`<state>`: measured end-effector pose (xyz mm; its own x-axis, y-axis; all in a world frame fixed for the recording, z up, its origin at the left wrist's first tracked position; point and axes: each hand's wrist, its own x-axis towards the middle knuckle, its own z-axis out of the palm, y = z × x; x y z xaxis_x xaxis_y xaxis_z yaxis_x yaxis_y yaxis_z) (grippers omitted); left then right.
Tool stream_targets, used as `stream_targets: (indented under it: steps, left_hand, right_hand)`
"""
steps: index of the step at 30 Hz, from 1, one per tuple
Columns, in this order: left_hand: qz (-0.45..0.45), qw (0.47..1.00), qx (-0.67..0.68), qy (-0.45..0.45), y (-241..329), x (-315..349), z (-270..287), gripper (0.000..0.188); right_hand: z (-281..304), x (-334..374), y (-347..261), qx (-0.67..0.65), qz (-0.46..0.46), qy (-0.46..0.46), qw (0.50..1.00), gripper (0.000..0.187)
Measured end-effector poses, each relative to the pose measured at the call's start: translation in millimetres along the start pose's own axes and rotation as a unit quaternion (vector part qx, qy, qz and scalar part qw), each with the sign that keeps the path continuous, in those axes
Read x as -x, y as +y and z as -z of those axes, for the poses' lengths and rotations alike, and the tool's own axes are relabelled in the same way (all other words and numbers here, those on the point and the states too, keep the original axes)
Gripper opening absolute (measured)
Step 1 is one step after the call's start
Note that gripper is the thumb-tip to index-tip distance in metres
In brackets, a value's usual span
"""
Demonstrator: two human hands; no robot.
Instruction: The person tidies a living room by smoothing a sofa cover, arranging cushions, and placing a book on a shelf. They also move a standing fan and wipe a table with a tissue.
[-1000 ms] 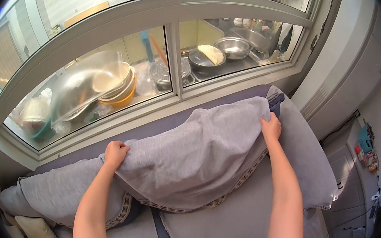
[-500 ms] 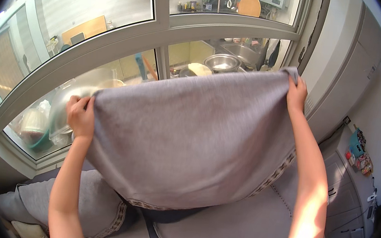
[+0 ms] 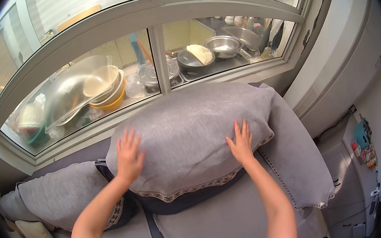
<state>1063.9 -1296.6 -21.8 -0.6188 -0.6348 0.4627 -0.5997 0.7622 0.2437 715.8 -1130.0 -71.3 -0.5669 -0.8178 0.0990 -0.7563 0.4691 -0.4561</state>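
A grey sofa cover (image 3: 193, 133) with a patterned braid along its lower edge lies draped over the sofa's back cushion. Dark blue upholstery shows beneath its hem. My left hand (image 3: 129, 156) is at the cover's left side, fingers spread, slightly blurred; whether it touches the cloth I cannot tell. Against the cover's right part rests my right hand (image 3: 242, 143), its fingers stretched out and apart. Neither hand grips anything. Similar grey cloth covers the left cushion (image 3: 64, 189), the right armrest (image 3: 297, 163) and the seat (image 3: 217, 219).
Right behind the sofa runs a framed window (image 3: 163, 69). Through its glass show a pan (image 3: 195, 60), a metal basin (image 3: 223, 46) and stacked bowls (image 3: 110, 87). A tall pale cabinet (image 3: 345, 56) stands at the right, with a drawer unit (image 3: 345, 191) beside it.
The cover, earlier held up by its two upper corners, now lies over the back cushion. Both hands have let go, come lower and moved inward, with fingers spread.
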Motion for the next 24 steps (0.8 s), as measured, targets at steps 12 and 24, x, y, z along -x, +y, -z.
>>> stream_targets:
  steps: [12,24]
  left_hand:
    - [0.03,0.974,-0.118,-0.192,4,52,-27,0.107]
    - [0.202,0.978,-0.02,-0.051,-66,253,54,0.019]
  right_hand:
    - [-23,-9,9,0.098,-0.057,0.01,0.993,0.075]
    - [-199,243,76,-0.178,-0.057,-0.231,0.955,0.053]
